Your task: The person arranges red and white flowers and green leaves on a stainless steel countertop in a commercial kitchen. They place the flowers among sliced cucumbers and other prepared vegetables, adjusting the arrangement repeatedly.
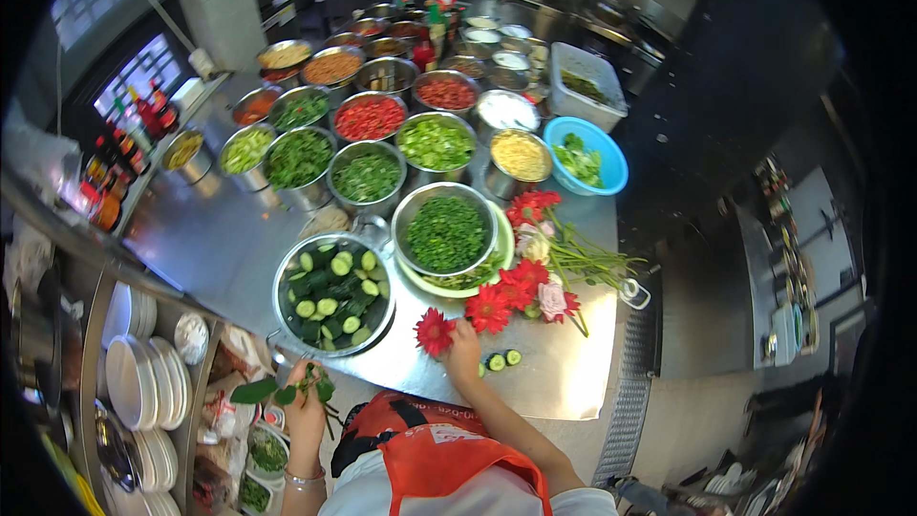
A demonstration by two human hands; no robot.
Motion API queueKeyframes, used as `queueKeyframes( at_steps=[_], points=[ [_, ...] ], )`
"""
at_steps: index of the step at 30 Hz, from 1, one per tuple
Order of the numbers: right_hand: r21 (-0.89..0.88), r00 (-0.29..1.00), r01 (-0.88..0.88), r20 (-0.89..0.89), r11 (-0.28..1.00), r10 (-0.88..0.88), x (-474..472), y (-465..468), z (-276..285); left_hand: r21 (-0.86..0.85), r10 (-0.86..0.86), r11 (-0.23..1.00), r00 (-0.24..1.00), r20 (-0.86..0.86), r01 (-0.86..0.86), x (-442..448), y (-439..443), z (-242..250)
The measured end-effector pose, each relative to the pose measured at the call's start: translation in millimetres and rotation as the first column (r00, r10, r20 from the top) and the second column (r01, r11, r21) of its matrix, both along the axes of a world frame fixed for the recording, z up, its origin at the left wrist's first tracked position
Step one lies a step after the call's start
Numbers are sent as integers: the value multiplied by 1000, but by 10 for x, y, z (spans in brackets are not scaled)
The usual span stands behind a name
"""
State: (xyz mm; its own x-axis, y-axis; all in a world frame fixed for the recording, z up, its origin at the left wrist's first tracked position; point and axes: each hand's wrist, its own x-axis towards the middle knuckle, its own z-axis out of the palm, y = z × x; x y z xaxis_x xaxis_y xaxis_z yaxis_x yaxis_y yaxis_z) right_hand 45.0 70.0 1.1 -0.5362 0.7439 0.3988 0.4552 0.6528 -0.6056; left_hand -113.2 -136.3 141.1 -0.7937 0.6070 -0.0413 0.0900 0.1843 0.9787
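My left hand (pixel 305 401) grips green stems with leaves (pixel 254 391) out beyond the table's front edge, left of my red apron (pixel 458 462). Over the steel table my right hand (pixel 464 355) has its fingers on a red gerbera head (pixel 434 332); its stem is hidden or too short to see. Just right of that lies a bunch of flowers, with red gerberas (pixel 488 308), pale pink roses (pixel 551 299) and long green stems (pixel 591 256) pointing right. Several cucumber pieces (pixel 496 362) rest beside my right forearm.
Close by stand a steel bowl of cut cucumber (pixel 284 312) and a steel bowl of chopped greens (pixel 396 226) over a pale green basin (pixel 507 251). Behind are several steel pots of ingredients (pixel 345 190) and a blue basin (pixel 617 170). Stacked white plates (pixel 129 383) fill shelves at left.
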Motion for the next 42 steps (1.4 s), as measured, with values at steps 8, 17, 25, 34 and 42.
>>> queueKeyframes(
  at_steps=[8, 17, 25, 34, 42],
  points=[
    [-331, 830, 361, -312, 872, -463, 897, 108, 205, 33, -121, 992, 992, 37, 120, 76, 269, 60],
    [-135, 884, 460, 166, 878, -437, 1004, 665, -179, 10, -167, 986, 986, 2, 167, 330, 494, 269],
    [-498, 971, 210, 8, 841, -238, 1619, 1372, 687, 116, 125, 979, 948, 293, -165, 300, 294, -329],
    [-287, 951, 306, 56, 908, -303, 736, 2838, 217, 254, 163, 935, 935, 316, -249, 240, 176, -893],
    [-156, 910, 383, 232, 910, -343, 581, 2905, 668, -74, 66, 994, 993, -100, -74, 612, 382, -345]
  ],
)
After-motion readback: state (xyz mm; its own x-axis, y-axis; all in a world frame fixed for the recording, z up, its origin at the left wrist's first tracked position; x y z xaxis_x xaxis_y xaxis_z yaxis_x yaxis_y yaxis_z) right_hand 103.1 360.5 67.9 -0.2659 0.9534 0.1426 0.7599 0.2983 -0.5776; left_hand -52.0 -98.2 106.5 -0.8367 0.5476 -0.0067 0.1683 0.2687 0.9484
